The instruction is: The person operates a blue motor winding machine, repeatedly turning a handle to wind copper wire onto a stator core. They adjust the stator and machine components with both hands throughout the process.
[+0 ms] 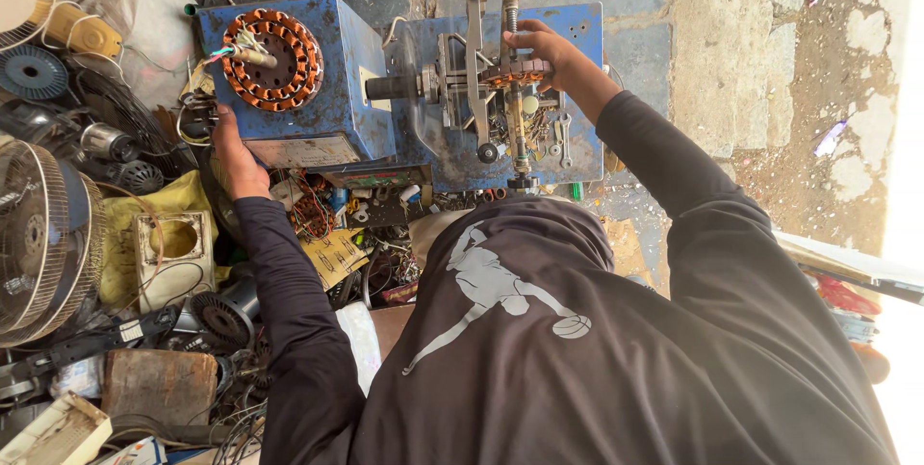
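Copper-wound coil former (517,72) on the winding jig (500,90), its spindle axis horizontal toward the blue housing (332,90): right hand (549,51) closed over it; left hand (231,152) grips the housing's edge.

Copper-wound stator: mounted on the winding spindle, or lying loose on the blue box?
Lying loose: the stator rests flat atop the blue box, apart from the spindle frame.
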